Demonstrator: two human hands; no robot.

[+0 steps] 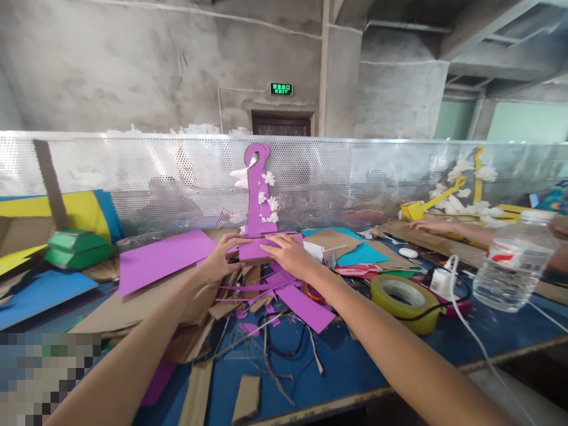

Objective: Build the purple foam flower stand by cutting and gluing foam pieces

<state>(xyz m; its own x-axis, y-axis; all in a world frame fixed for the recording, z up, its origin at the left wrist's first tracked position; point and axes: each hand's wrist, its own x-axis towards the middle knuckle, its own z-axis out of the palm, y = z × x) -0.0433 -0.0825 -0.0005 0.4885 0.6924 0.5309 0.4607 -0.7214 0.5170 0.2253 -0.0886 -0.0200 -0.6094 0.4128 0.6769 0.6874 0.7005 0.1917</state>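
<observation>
A purple craft piece stands upright at the middle of the work surface: a tall hooked upright (256, 201) with white crumpled flowers (271, 204) rises above a purple box-shaped base (254, 248). My left hand (219, 259) grips the left end of this base, its fingers reaching over the top edge. At the right end my right hand (290, 254) holds it, fingers lying against the front and top. The undersides of both hands are hidden. Purple paper strips (306, 305) and cardboard scraps (231, 306) lie just below the hands.
A yellow tape roll (410, 302), white charger (444, 281) and water bottle (510, 266) stand on the right. A large purple sheet (164, 257) and green faceted box (77, 248) lie left. Behind runs a perforated metal panel (199, 177). Another person's hand (435, 228) is at right.
</observation>
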